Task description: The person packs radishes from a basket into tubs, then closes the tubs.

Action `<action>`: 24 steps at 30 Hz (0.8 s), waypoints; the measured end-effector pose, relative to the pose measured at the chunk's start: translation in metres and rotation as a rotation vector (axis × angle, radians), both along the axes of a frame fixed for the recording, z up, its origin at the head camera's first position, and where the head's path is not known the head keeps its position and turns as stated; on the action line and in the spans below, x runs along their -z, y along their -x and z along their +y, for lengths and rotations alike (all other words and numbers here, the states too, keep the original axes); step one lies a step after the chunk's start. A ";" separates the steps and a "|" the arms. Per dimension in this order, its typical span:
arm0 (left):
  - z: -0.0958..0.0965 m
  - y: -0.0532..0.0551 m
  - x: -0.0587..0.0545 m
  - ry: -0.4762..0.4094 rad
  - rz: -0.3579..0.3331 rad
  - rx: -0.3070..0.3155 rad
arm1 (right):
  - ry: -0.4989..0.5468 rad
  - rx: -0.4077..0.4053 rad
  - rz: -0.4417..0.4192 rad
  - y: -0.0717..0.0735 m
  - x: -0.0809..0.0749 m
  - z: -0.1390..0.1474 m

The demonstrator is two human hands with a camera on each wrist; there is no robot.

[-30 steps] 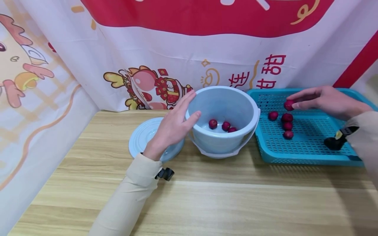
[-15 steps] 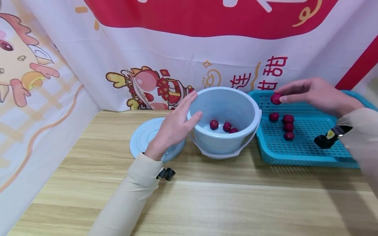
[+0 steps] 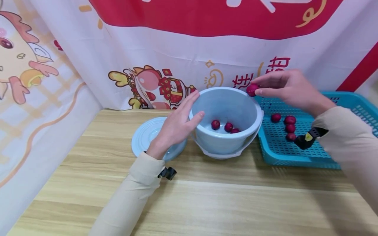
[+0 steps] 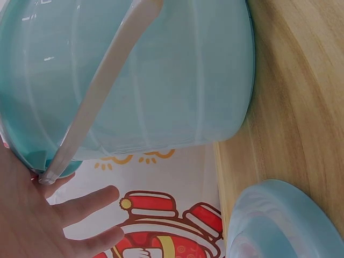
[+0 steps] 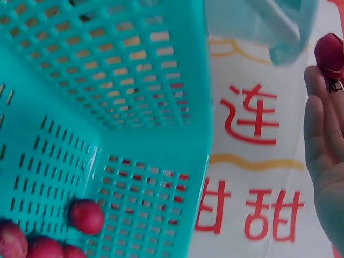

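Note:
My right hand (image 3: 290, 88) pinches a small, round, dark red fruit (image 3: 252, 89), plum-like in look, between thumb and fingers. It holds the fruit at the right rim of the pale blue bucket (image 3: 221, 146). Three similar red fruits (image 3: 215, 124) lie on the bucket's floor. Against the bucket's left rim rests my left hand (image 3: 177, 126), its fingers extended; the left wrist view shows the fingers (image 4: 88, 204) spread near the handle's joint. More red fruits (image 3: 290, 128) lie in the turquoise basket (image 3: 301, 160) to the right.
A round pale blue lid (image 3: 141, 137) lies on the wooden table (image 3: 206, 203), left of the bucket and partly under my left forearm. The bucket's handle (image 4: 97, 91) hangs down in front. A printed cloth (image 3: 177, 52) rises directly behind everything.
My right hand has carried the pinched fruit leftward from above the basket to the bucket's right rim. The left hand has stayed at the bucket.

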State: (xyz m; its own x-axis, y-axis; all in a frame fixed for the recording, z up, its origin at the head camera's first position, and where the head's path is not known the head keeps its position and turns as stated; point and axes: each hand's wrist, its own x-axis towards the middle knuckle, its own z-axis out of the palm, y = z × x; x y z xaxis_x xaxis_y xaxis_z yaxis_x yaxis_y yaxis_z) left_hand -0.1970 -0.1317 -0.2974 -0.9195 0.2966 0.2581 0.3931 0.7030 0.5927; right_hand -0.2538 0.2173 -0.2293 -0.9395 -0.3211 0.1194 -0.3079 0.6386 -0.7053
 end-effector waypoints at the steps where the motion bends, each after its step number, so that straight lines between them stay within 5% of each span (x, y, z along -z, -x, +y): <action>1: 0.000 0.000 0.000 0.001 0.001 0.000 | 0.003 -0.008 0.013 0.000 -0.001 -0.004; 8: -0.001 0.001 -0.002 0.004 0.004 0.000 | 0.013 -0.076 0.084 -0.003 -0.002 -0.024; 24: 0.000 -0.001 -0.001 -0.002 -0.017 0.001 | -0.008 -0.206 0.066 -0.004 0.013 -0.057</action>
State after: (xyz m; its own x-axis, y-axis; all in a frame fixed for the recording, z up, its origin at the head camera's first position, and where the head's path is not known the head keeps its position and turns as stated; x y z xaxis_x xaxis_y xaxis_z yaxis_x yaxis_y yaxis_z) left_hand -0.1962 -0.1318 -0.2963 -0.9236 0.2965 0.2430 0.3833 0.7014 0.6009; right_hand -0.2499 0.1608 -0.2423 -0.8442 -0.5064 0.1756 -0.4779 0.5630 -0.6743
